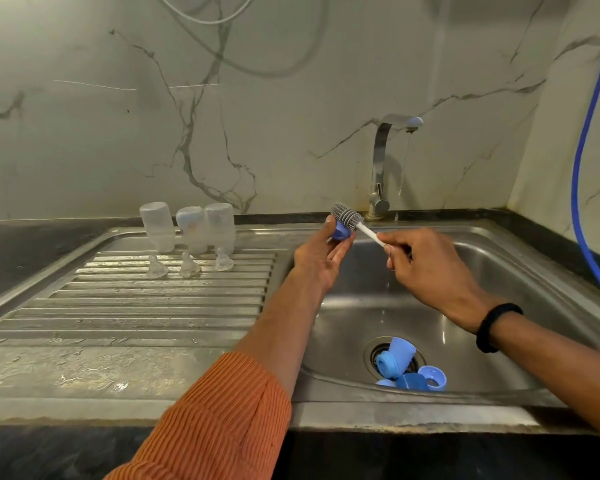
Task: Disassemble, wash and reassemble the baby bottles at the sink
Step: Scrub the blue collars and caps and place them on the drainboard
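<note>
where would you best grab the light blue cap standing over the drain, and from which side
Pinch the light blue cap by its open upper rim, coming from above. It stands tilted over the drain with other blue parts crowding its lower side, so likely only the rim is free.

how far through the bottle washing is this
Roughly midway. Done, it seems: three bottle bodies stand inverted on the drainboard with three nipples before them. In hand: the left hand holds a blue piece while the right hand works the brush. Left: blue pieces by the drain, then reassembly.
</note>
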Demonstrator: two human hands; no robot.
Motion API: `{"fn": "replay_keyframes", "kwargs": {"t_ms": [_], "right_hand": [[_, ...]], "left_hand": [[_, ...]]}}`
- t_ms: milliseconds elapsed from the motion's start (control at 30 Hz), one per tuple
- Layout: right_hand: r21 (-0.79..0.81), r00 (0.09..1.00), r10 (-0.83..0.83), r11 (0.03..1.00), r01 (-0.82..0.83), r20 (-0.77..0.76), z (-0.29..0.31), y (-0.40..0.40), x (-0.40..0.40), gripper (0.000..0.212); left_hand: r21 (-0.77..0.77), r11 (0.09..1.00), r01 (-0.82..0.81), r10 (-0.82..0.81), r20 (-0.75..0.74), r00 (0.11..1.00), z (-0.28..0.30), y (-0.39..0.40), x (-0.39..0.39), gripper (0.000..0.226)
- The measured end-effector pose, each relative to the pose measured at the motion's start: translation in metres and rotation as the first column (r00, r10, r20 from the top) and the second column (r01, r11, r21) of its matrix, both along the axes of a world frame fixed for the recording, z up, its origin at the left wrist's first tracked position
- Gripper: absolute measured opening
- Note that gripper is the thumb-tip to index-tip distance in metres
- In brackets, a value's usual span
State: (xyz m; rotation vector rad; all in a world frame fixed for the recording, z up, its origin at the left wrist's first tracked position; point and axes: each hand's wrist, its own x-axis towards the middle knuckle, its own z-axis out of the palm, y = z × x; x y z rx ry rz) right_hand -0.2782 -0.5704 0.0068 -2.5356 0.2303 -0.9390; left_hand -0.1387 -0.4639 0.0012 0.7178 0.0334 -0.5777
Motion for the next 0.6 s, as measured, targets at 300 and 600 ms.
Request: {"fn": "replay_keyframes", "kwargs": {"t_ms": [300,600], "right_hand": [[0.001,0.999,0.035,0.999,-0.035,-0.010,-0.007,0.013,0.003,0.034],[0.082,0.999,-0.043,0.996,0.044,-0.006,-0.010,0.002,0.005,0.032]], "left_hand": [[0.001,0.989,-0.149,0.149,-0.055,0.987,0.000,0.002,0.009,0.016],[0.010,0.999,-0.046,0.046,-0.006,0.999,-0.004,-0.007,0.004,0.032]]}}
